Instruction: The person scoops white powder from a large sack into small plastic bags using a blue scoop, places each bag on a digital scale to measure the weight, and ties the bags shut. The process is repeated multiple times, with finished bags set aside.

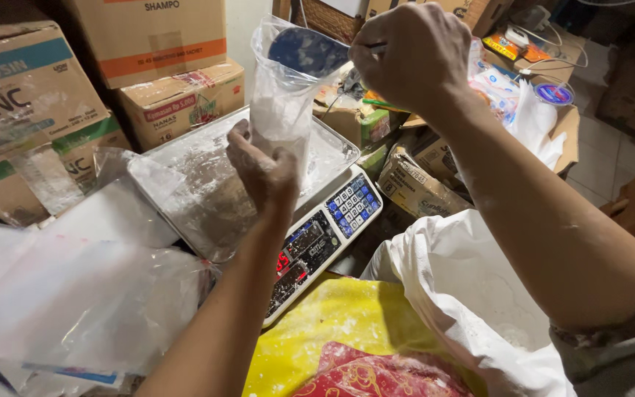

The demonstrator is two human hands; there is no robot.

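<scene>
**Powder could miss the bag on the scale**

Nearest, below the scale point(259, 198), an open white sack point(472, 294) of powder. On the scale's tray stands a clear bag point(282, 95); the left hand point(262, 173) grips it, fingers wrapped round it. The right hand point(409, 55), above it, fingers pinching a scoop point(309, 50). A loose grip could topple the bag, spilling powder.

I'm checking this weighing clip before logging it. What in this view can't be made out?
- Scale readout, head view: red digits too small and angled to read.
- Scoop handle: hidden inside the right hand.
- Amount of powder in the clear bag: the left hand covers its lower part.
- Depth of the white sack: the right forearm crosses it and the bottom edge cuts it off.
- Scale tray: partly under plastic sheets.
</scene>
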